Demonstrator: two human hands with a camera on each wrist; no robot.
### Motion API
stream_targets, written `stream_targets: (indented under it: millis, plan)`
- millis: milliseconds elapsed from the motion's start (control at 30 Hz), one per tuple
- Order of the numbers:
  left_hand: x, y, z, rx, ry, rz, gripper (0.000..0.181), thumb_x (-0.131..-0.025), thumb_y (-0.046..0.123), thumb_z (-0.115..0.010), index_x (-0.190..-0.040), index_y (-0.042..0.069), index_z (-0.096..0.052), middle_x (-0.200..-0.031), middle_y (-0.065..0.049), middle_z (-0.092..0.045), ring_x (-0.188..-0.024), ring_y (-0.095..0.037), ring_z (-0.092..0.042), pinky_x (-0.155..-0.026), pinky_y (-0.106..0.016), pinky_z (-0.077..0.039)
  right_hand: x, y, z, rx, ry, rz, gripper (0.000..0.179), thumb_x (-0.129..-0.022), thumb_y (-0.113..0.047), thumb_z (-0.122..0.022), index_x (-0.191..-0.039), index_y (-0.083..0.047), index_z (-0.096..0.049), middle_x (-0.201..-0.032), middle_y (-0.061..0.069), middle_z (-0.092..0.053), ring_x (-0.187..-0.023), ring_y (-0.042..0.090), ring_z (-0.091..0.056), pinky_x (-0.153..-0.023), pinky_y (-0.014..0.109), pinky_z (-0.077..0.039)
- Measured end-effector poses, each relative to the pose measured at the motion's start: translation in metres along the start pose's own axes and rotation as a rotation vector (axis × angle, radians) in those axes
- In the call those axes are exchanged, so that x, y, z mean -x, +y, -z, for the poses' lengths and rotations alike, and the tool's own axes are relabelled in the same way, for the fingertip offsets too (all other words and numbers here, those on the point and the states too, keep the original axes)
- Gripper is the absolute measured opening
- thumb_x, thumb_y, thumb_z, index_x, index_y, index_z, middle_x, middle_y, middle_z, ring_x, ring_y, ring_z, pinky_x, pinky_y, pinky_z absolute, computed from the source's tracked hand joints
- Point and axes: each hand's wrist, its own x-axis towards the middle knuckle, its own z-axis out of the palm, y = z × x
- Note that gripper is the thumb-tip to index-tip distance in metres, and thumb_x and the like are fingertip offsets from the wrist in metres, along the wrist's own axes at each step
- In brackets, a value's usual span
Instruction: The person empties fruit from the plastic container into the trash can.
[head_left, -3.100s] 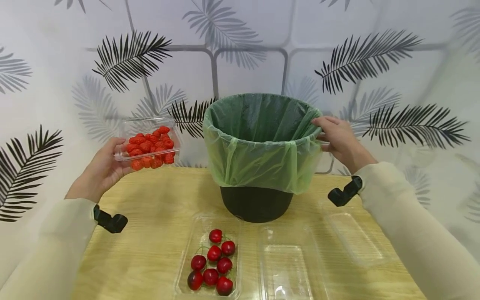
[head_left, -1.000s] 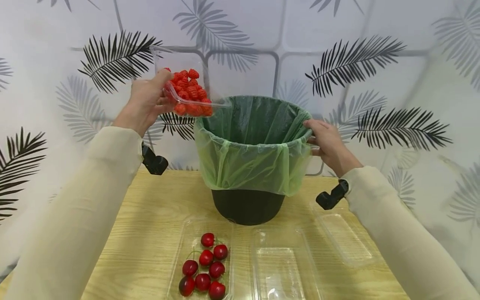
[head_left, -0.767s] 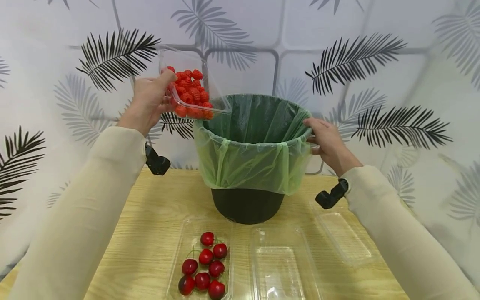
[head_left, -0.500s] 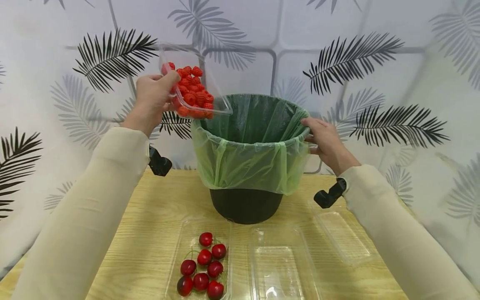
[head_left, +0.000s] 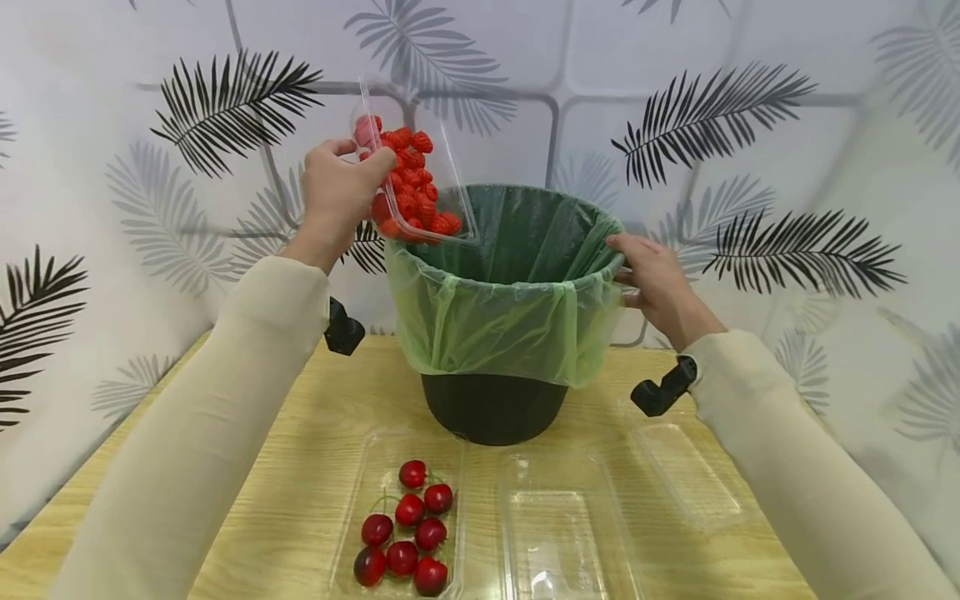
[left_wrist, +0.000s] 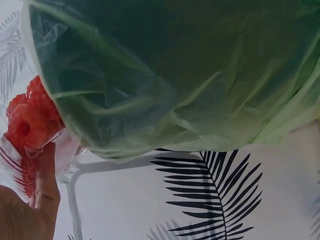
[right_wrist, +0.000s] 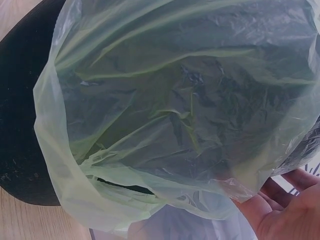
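My left hand (head_left: 341, 187) grips a clear plastic container (head_left: 442, 239) by its near side, thumb over the rim. Red raspberries (head_left: 412, 179) fill it, and it tilts down toward the right, its low end over the left rim of the black trash can (head_left: 495, 408). A green trash bag (head_left: 502, 329) lines the can and folds down over its outside. On the right, my right hand (head_left: 656, 279) holds the can's bagged rim, thumb side on top and fingers outside. In the left wrist view, raspberries (left_wrist: 32, 120) press against the clear wall above my fingers.
A clear container of cherries (head_left: 408, 533) sits on the wooden table (head_left: 300, 483) in front of the can. To its right lie a clear container (head_left: 558, 533) and another clear piece (head_left: 690, 471) near my right forearm. A leaf-patterned wall stands behind.
From the left, my left hand has brought the raspberry container up and rightward to the can's rim and tipped it more steeply. Raspberries have slid toward its low end. My right hand stays on the rim.
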Motion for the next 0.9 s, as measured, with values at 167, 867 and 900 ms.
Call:
stream_targets:
  millis: [167,867,900]
  plan:
    - [0.001,-0.001,-0.003,-0.078,0.042,-0.063,0.058,-0.083,0.029,-0.059,-0.135,0.004,-0.050,-0.085,0.001,-0.057,-0.065,-0.006,-0.058,-0.067,-0.021,-0.055,-0.003,-0.001,-0.003,0.015,0.004,-0.004,0.037,-0.093,-0.036,-0.054,-0.123,-0.014,-0.053,-0.096,-0.007,-0.049,-0.097,0.013,-0.053,-0.068,0.025,-0.052]
    - [0.004,0.007,-0.013,-0.278,0.061,-0.093,0.062,-0.081,0.032,-0.055,-0.140,0.013,-0.048,-0.095,0.000,-0.058,-0.077,-0.009,-0.054,-0.063,-0.020,-0.049,-0.003,-0.001,0.002,0.000,-0.024,-0.011,0.039,-0.093,-0.039,-0.053,-0.125,-0.016,-0.053,-0.106,-0.008,-0.046,-0.099,0.012,-0.051,-0.070,0.024,-0.052]
    - [0.003,0.007,-0.014,-0.282,0.060,-0.096,0.062,-0.081,0.032,-0.055,-0.140,0.013,-0.048,-0.096,0.000,-0.058,-0.077,-0.009,-0.054,-0.064,-0.020,-0.049,-0.003,-0.001,0.003,0.003,-0.024,-0.010,0.038,-0.093,-0.039,-0.053,-0.124,-0.016,-0.053,-0.105,-0.008,-0.047,-0.099,0.011,-0.051,-0.070,0.023,-0.051]
